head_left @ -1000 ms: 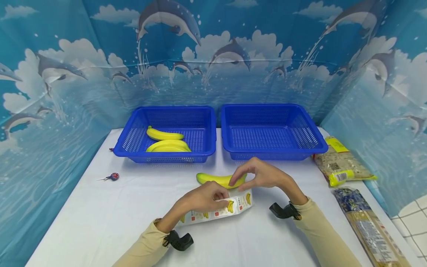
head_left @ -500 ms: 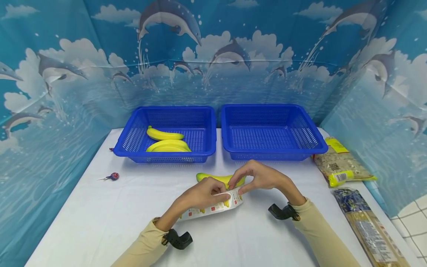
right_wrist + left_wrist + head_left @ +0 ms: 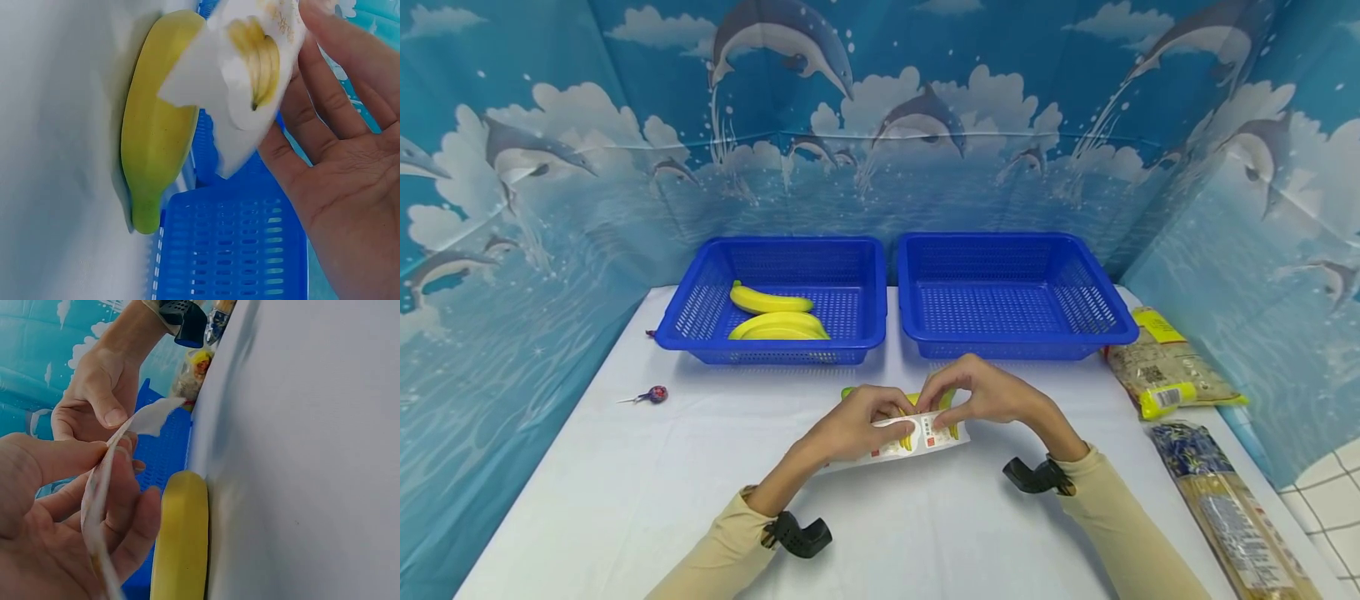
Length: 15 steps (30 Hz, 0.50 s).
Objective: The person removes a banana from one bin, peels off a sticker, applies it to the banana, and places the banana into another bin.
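Note:
In the head view my left hand [image 3: 853, 427] pinches a white paper strip of labels [image 3: 917, 443] printed with bananas and red marks. My right hand [image 3: 988, 393] pinches the same strip near its right end, thumb in front and fingers behind. Both hands are close together. Behind them a yellow banana [image 3: 159, 119] with a greenish end lies on the white tabletop, mostly covered by the fingers in the head view. From the right wrist, the torn-looking end of the strip overlaps the banana. The left wrist view shows the strip edge-on between the left thumb and fingers.
Two blue plastic baskets stand at the back: the left basket [image 3: 775, 344] holds several bananas [image 3: 778, 325], the right basket [image 3: 1018, 338] shows a bare bottom. A lollipop [image 3: 657, 394] lies at left. A clear-and-yellow bag [image 3: 1172, 362] and a long noodle-like packet [image 3: 1232, 517] lie at right.
The left hand has moved slightly up and right along with the strip, toward the right hand. The strip now covers more of the banana, and the right thumb lies over its printed end.

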### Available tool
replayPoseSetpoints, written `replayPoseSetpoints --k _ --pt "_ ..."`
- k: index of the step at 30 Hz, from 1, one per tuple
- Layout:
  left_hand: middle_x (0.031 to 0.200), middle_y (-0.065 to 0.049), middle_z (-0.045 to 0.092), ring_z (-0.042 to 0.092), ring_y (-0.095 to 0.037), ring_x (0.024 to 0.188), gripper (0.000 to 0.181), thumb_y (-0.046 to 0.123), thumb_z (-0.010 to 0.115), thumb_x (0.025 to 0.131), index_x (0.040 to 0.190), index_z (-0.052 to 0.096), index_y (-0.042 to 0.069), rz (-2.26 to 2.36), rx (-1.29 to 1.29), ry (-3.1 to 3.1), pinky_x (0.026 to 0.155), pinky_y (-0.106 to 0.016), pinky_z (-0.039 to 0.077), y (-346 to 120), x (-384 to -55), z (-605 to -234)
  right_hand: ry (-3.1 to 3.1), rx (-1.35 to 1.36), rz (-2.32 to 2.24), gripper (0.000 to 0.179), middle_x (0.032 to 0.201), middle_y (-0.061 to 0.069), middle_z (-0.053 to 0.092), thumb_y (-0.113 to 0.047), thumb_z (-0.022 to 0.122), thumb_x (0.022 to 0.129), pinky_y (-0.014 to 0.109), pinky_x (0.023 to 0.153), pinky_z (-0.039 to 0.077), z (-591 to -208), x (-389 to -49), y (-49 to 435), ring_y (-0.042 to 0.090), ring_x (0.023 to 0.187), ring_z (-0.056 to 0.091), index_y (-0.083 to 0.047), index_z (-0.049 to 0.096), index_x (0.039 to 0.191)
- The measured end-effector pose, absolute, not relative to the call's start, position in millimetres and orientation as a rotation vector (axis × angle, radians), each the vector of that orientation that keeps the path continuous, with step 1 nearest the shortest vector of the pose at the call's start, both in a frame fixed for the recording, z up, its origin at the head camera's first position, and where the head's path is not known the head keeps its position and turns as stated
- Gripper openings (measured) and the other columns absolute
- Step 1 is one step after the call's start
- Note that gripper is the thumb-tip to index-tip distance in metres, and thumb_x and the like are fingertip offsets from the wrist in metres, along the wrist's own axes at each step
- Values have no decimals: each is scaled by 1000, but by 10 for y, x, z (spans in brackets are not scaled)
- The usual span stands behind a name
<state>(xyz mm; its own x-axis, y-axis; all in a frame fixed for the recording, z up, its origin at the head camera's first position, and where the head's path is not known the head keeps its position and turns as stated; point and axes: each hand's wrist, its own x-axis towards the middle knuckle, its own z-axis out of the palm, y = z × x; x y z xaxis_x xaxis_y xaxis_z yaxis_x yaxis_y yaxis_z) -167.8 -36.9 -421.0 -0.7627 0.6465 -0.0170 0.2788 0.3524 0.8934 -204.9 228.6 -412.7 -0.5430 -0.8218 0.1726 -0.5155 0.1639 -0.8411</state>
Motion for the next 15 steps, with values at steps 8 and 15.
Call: replayPoseSetpoints --k 8,15 --pt "96 3 78 69 -9 85 11 13 72 105 110 80 8 1431 794 2216 76 -23 56 -366 -1669 -4204 2128 -1249 -1340 16 101 7 80 1 84 92 41 84 65 -4105 -2036 2269 17 89 71 -4 82 107" --pt "97 2 78 69 -10 81 11 15 72 105 108 81 9 1427 737 2202 64 -23 54 -355 -1652 -4185 2122 -1259 -1339 13 99 9 79 -1 84 92 41 84 65 -4115 -2037 2261 18 89 71 -3 82 106"
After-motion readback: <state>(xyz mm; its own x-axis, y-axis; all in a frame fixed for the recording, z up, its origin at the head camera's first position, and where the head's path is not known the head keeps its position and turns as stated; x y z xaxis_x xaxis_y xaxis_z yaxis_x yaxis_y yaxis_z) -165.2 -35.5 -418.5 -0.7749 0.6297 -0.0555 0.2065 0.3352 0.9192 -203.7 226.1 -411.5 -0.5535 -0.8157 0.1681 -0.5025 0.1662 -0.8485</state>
